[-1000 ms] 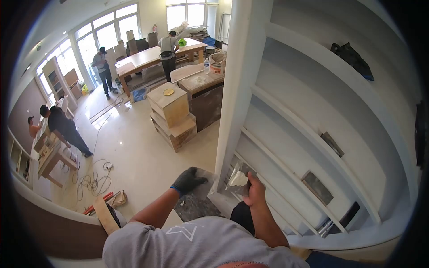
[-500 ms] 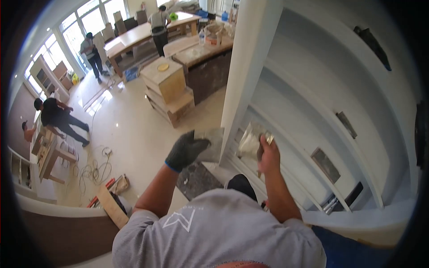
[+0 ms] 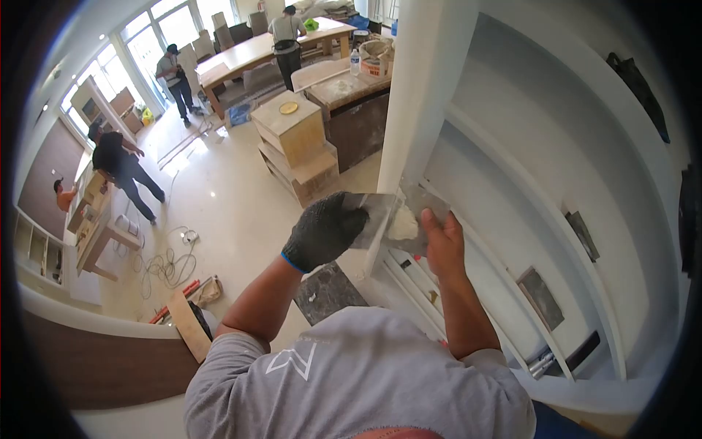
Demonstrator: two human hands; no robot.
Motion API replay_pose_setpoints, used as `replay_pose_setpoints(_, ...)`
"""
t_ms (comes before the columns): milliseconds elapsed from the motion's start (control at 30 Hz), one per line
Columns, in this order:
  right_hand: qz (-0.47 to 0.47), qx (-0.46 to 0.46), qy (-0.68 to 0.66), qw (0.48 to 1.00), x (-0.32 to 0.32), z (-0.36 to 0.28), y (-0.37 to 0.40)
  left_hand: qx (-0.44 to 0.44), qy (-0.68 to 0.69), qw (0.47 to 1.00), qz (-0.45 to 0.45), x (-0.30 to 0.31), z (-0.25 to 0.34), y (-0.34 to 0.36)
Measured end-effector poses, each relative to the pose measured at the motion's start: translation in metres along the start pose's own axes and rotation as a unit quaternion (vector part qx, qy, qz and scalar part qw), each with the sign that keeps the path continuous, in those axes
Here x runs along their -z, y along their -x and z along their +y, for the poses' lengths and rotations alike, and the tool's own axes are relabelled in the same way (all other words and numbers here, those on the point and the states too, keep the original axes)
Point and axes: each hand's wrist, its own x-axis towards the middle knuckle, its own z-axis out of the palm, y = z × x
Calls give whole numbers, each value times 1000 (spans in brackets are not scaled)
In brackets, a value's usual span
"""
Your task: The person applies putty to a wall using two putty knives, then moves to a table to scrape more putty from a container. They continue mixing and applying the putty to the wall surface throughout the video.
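1. Far left, by the windows and tables: other people [image 3: 121,172], small and hard to make out.
2. Down on the shiny floor [image 3: 234,212]: a tangle of cable [image 3: 170,265], with lots of open room around it.
3. In the middle, the left hand [image 3: 324,230] in a dark glove, shut tight on a flat metal plate [image 3: 374,211]; covers the plate's near end.
4. Just beside it, a white lump of filler [image 3: 402,225], touching the plate's right edge.
5. Then the bare right hand [image 3: 443,245], fingers closed round a scraper [image 3: 423,211]; hides the handle, shows only part of the blade.
6. Right behind both tools, the edge of a tall white post [image 3: 428,88]; very little room there.
7. Far right: white shelves [image 3: 512,212], bent by the lens, cut off at the dark rim.
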Motion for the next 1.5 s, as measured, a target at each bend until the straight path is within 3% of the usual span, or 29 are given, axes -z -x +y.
replay_pose_setpoints(100,10,-107,-53,993,32,-27,-13,17,-45,996,76,-5,16,-25)
replay_pose_setpoints(133,-6,-87,-69,994,48,-22,-21,32,-40,993,102,-6,22,-34)
replay_pose_setpoints(233,-29,-166,-57,984,86,-21,-34,-69,-83,977,185,-11,39,-63)
replay_pose_setpoints(267,-17,-170,-68,983,99,-12,-37,-176,-239,931,212,-12,38,-75)
replay_pose_setpoints(333,-8,-151,-41,988,135,11,-42,-184,-207,934,227,-17,47,-91)
replay_pose_setpoints(400,10,-136,-41,990,161,20,-42,-231,-262,903,251,-19,55,-105)
replay_pose_setpoints(467,35,-124,-64,990,180,21,-44,-313,-397,816,279,-15,66,-118)
replay_pose_setpoints(567,56,-104,-51,992,202,25,-53,-201,-223,894,333,-19,89,-134)
replay_pose_setpoints(667,85,-117,-33,989,213,42,-60,-127,-152,916,348,-21,109,-142)
replay_pose_setpoints(767,84,-133,-75,985,218,50,-55,-151,-151,920,329,-22,113,-149)
replay_pose_setpoints(867,85,-154,-105,979,216,48,-58,-79,-169,924,332,-24,111,-157)
replay_pose_setpoints(967,97,-157,-92,979,214,43,-58,-229,-393,823,341,-19,99,-152)
replay_pose_setpoints(1167,81,-147,-128,977,220,56,-60,-295,-418,799,317,-13,101,-163)
replay_pose_setpoints(1267,83,-147,-133,977,220,56,-60,-139,-278,886,344,-18,111,-156)
replay_pose_setpoints(1367,75,-150,-132,977,221,56,-60,-91,-267,880,381,-19,113,-157)
replay_pose_setpoints(1467,61,-146,-133,979,223,60,-59,-212,-280,877,329,-10,104,-165)
replay_pose_setpoints(1500,56,-142,-134,979,223,60,-59,-155,-246,896,336,-10,105,-163)
